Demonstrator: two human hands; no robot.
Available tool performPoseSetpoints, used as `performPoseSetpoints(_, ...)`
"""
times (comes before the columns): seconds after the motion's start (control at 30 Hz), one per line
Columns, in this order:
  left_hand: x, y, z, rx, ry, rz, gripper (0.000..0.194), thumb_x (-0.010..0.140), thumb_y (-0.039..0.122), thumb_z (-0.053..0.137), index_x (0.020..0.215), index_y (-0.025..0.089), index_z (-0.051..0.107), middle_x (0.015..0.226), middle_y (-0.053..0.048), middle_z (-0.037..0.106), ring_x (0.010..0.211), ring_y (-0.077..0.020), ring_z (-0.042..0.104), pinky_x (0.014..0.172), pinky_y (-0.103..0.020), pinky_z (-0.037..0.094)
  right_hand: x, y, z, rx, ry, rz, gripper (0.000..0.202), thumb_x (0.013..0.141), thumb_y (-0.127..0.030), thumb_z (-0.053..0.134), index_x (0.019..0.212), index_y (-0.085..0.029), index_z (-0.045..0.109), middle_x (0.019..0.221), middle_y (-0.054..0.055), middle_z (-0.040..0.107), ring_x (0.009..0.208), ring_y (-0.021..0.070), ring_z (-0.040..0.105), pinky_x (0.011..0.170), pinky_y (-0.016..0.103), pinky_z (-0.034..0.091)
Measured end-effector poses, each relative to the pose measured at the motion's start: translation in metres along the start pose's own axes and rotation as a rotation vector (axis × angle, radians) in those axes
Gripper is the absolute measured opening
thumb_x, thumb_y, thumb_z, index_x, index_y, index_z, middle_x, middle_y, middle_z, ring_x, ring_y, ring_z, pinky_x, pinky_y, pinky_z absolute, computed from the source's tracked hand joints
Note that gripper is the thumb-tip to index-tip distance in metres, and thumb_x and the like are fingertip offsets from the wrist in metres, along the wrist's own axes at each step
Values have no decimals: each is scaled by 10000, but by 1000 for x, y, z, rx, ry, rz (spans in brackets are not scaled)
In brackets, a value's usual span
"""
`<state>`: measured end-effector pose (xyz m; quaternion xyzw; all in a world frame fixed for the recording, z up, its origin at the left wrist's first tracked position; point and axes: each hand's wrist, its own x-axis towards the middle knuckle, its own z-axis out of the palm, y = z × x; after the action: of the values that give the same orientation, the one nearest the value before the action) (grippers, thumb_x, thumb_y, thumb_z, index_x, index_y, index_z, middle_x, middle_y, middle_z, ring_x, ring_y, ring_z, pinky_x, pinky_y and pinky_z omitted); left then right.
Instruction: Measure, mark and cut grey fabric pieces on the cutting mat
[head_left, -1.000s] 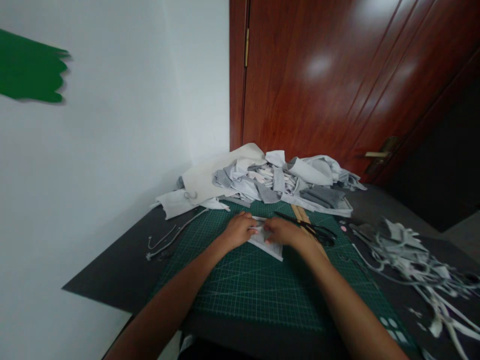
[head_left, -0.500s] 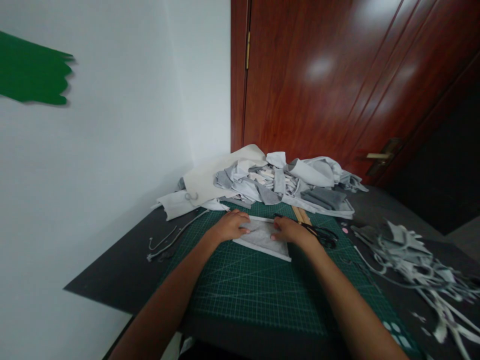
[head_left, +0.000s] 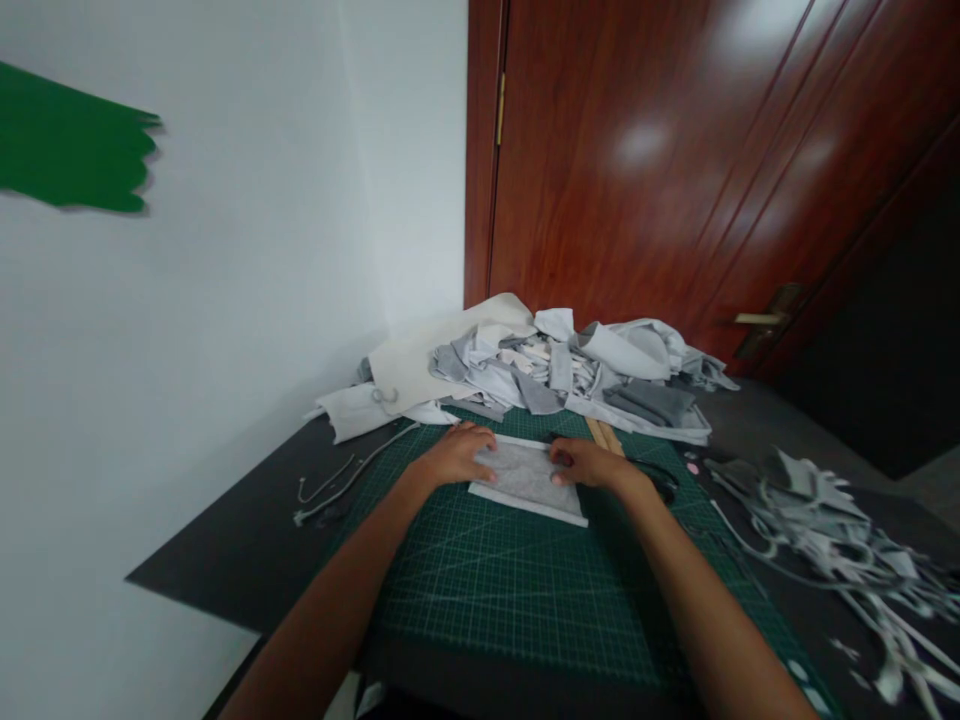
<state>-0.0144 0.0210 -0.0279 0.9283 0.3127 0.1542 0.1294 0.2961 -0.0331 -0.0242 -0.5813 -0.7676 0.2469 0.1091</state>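
A light grey piece of fabric [head_left: 521,470] with pale bands along its near and far edges lies on a green cutting mat [head_left: 510,590]. On its left end rests my left hand [head_left: 456,455], open, thumb apart from the fingers. My right hand [head_left: 589,463] is at the right end, its fingers bent and its thumb apart, touching the cloth and holding nothing I can see. Black-handled scissors [head_left: 664,485] lie just right of my right hand, partly hidden by it.
A heap of grey and white cloth pieces [head_left: 540,365] lies at the back against a wooden door [head_left: 600,200]. A wooden strip [head_left: 604,436] pokes out before it. Tangled fabric strips [head_left: 825,530] lie on the right, and thin cords [head_left: 360,470] on the left.
The view has shifted slightly. My right hand has moved a little, its fingers now more bent, and covers more of the scissors. The fabric still lies flat between both hands.
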Motion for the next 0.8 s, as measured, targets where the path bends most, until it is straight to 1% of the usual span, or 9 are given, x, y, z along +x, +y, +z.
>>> performPoseSetpoints(0.1, 1, 1, 1, 10, 26, -16, 375, 725, 376, 867, 1026, 211, 716, 1137, -54, 693, 1125, -282, 572, 988, -363, 408, 3, 4, 3, 14, 22, -24, 218, 741, -226, 783, 940, -205, 695, 864, 5, 667, 776, 173, 592, 662, 254, 397)
performPoseSetpoints(0.27, 4, -4, 8, -113, 133, -123, 243, 680, 279, 856, 868, 205, 722, 1025, -54, 681, 1053, -268, 588, 958, -357, 433, 7, 4, 6, 28, 76, -51, 76, 779, -228, 713, 845, -199, 687, 776, 3, 647, 730, 173, 571, 655, 267, 388)
performPoseSetpoints(0.33, 5, -7, 10, -143, 174, -153, 169, 698, 263, 823, 797, 195, 704, 952, -58, 675, 991, -260, 600, 940, -365, 443, 7, 2, 4, 36, 100, -69, 28, 787, -220, 682, 791, -196, 668, 754, 5, 636, 720, 175, 561, 665, 277, 392)
performPoseSetpoints(0.43, 8, -8, 6, -199, 242, -168, 117, 763, 276, 751, 774, 191, 671, 892, -53, 673, 941, -247, 605, 936, -377, 449, 2, -3, -9, 47, 155, -101, 58, 809, -242, 637, 770, -199, 632, 768, 12, 624, 747, 183, 552, 701, 291, 405)
performPoseSetpoints(0.53, 13, -2, -2, -285, 315, -157, 143, 866, 332, 643, 853, 190, 651, 942, -50, 690, 944, -225, 618, 903, -352, 471, -8, -11, -27, 131, 276, -154, 145, 857, -340, 594, 792, -211, 598, 796, 17, 610, 794, 198, 546, 736, 304, 417)
performPoseSetpoints(0.57, 14, 1, -4, -347, 346, -147, 180, 896, 366, 611, 878, 190, 642, 947, -45, 690, 930, -215, 622, 873, -336, 480, -11, -15, -32, 192, 323, -177, 182, 870, -384, 584, 802, -215, 586, 801, 17, 604, 798, 200, 542, 737, 305, 419)
performPoseSetpoints(0.63, 17, 10, -6, -549, 442, -143, 277, 920, 467, 587, 897, 192, 617, 868, -17, 662, 838, -190, 611, 773, -294, 481, -16, -24, -38, 343, 419, -187, 250, 885, -471, 565, 840, -225, 570, 796, 12, 585, 778, 199, 528, 713, 302, 420)
performPoseSetpoints(0.73, 21, 23, -2, -863, 637, -204, 396, 870, 591, 634, 869, 199, 574, 720, 33, 559, 684, -151, 531, 636, -249, 421, -15, -33, -37, 502, 544, -88, 328, 880, -562, 528, 895, -235, 552, 767, 2, 556, 729, 197, 497, 664, 294, 406)
performPoseSetpoints(0.8, 24, 27, 4, -912, 713, -241, 407, 843, 596, 664, 869, 201, 566, 719, 36, 544, 677, -146, 510, 619, -244, 404, -10, -32, -33, 483, 598, -12, 354, 875, -575, 489, 910, -229, 553, 779, 12, 568, 740, 203, 502, 671, 297, 404)
